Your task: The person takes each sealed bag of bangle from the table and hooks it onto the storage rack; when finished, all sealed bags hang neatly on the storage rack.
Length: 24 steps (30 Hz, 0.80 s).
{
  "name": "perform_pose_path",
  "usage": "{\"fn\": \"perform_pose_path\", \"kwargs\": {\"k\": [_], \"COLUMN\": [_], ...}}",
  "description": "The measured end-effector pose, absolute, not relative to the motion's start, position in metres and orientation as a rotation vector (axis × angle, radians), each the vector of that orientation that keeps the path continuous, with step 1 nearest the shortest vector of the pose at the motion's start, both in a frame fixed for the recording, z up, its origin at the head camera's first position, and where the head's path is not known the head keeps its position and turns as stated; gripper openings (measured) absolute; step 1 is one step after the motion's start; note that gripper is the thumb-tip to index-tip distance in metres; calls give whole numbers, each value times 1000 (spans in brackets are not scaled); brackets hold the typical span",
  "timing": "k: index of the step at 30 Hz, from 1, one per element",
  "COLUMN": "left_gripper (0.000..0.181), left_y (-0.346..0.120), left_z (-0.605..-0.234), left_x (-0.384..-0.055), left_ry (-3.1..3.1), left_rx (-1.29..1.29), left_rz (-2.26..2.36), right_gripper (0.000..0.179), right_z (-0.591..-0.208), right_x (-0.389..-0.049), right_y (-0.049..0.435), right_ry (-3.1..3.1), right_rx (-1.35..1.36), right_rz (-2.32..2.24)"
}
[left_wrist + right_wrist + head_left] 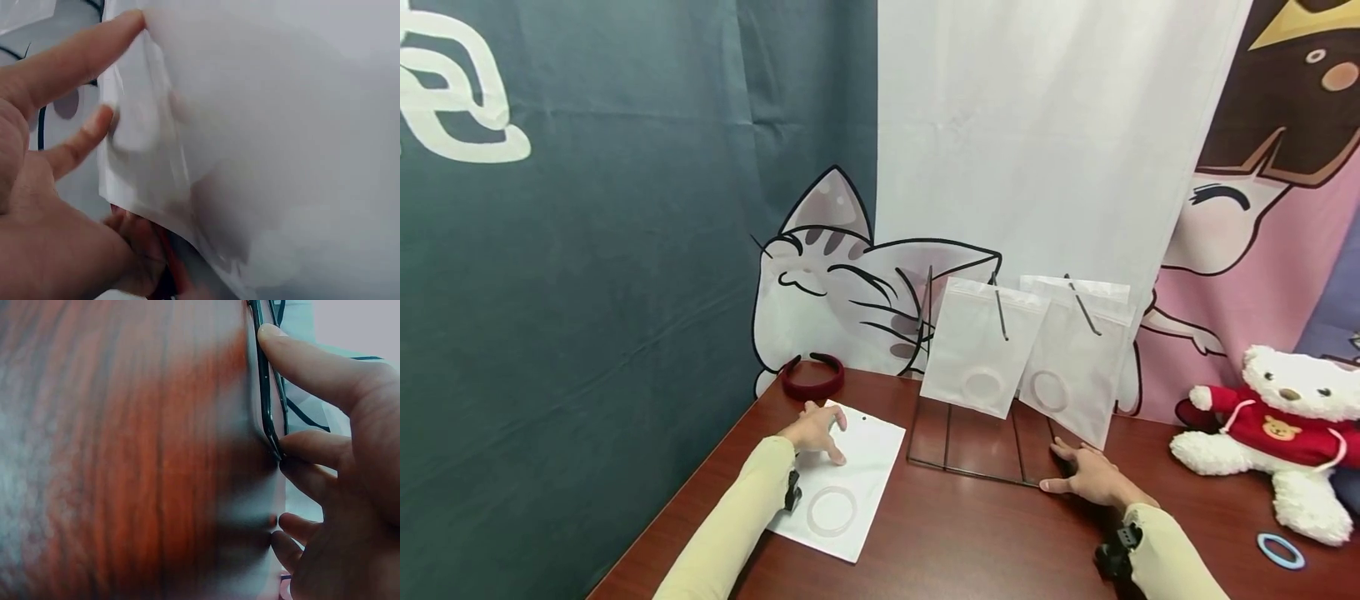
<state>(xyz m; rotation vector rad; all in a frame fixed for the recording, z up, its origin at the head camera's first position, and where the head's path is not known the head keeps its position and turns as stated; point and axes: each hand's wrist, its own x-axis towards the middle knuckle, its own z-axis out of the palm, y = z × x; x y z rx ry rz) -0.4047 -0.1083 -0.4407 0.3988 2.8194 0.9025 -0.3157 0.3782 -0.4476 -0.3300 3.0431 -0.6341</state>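
A white zip pouch (867, 492) with a ring-shaped object (832, 511) showing through it lies flat at the table's left. My left hand (811, 429) touches its upper left part, thumb and fingers spread; in the left wrist view, fingertips meet the pouch (281, 125) near its edge. A black wire display rack (981, 476) stands to the right, with two white pouches visible at the front of its hooks, a left one (976, 354) and a right one (1078, 362). My right hand (1090, 475) holds the rack's front right corner, thumb against the wire (265, 394).
A dark red headband (812, 390) lies at the back left. On the right, a white teddy bear (1285, 442) in a red hoodie sits beside a light blue ring (1281, 552). Printed curtains (1060, 125) hang behind the brown table (970, 542).
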Motion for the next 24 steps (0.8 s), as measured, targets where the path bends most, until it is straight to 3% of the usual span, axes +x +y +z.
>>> {"fn": "perform_pose_path", "kwargs": {"k": [11,24], "left_gripper": [25,37], "left_y": [-129,-134], "left_z": [-429,-419], "left_x": [-407,-403], "left_ry": [2547,2527], "left_rx": [537,674], "left_rz": [1357,1402], "right_gripper": [86,95], "right_z": [-449,-465], "right_x": [-317,-327], "right_y": [379,393], "right_ry": [3043,3047], "right_rx": [-331,-367], "right_rz": [-609,-677]}}
